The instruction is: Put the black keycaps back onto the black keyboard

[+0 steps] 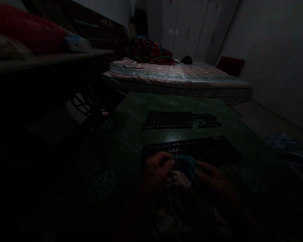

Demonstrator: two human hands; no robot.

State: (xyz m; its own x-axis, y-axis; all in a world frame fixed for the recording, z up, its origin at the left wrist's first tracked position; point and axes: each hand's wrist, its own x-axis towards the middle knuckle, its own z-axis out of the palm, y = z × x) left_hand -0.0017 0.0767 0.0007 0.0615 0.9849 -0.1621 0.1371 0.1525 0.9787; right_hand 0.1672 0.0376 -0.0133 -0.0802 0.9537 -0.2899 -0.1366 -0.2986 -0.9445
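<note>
The room is very dark. My left hand [156, 171] and my right hand [213, 181] meet just in front of a dark keyboard [207, 151] lying on a green table [121, 141]. Both hands pinch a bundle of cloth [184, 168], bluish on top and pale underneath. The left thumb and fingers close on its left side, and the right fingers press on its right side. A second black keyboard [179, 120] lies farther back on the table, untouched.
Behind the table stands a bed [176, 75] with a striped cover and a heap of colourful fabric [150, 50]. A dark shelf [47, 58] with red and pale bundles runs along the left. White cupboard doors [189, 27] fill the back wall.
</note>
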